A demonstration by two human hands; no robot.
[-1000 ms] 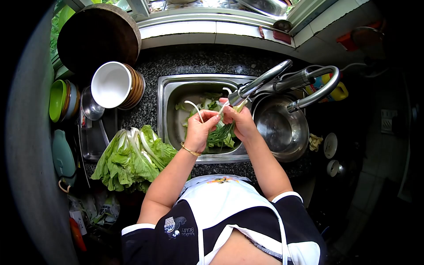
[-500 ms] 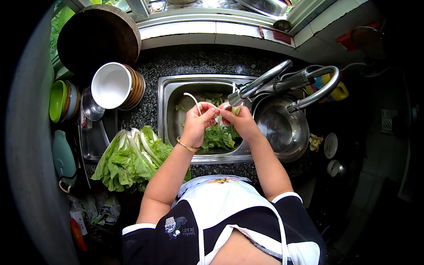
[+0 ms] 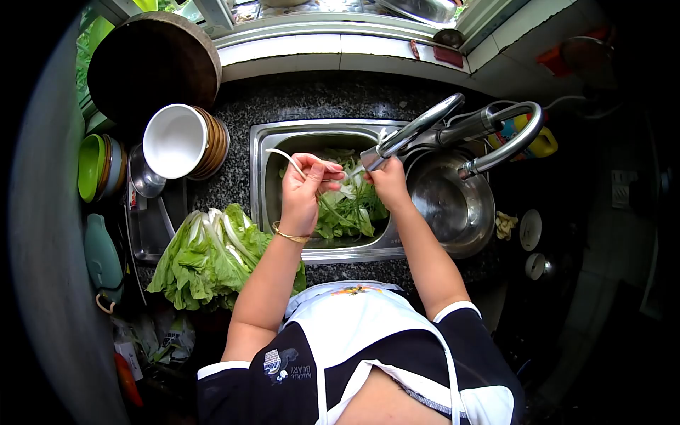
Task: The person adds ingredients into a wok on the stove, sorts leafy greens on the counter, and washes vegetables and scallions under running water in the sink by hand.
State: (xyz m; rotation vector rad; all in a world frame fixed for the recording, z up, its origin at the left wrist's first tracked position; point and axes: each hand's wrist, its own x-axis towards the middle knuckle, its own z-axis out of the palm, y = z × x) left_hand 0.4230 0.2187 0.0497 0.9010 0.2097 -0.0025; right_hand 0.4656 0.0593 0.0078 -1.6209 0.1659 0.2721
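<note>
Over the left part of the sink, my left hand pinches a thin, pale vegetable stalk, whose free end curves out to the left. My right hand is closed just below the faucet head; what it grips is mostly hidden by the fingers and the faucet. Torn green leaves lie in the basin beneath both hands. Left of the sink, a large pile of leafy greens with white stems rests on the counter's edge.
A steel pot fills the right side of the sink, with the curved faucet above it. Stacked bowls and a thick round wooden board stand at the back left. A yellow bottle is behind the faucet.
My hands have moved apart from where they met above the basin. The left one has shifted left with the pale stalk; the right one has moved slightly right, under the faucet head.
</note>
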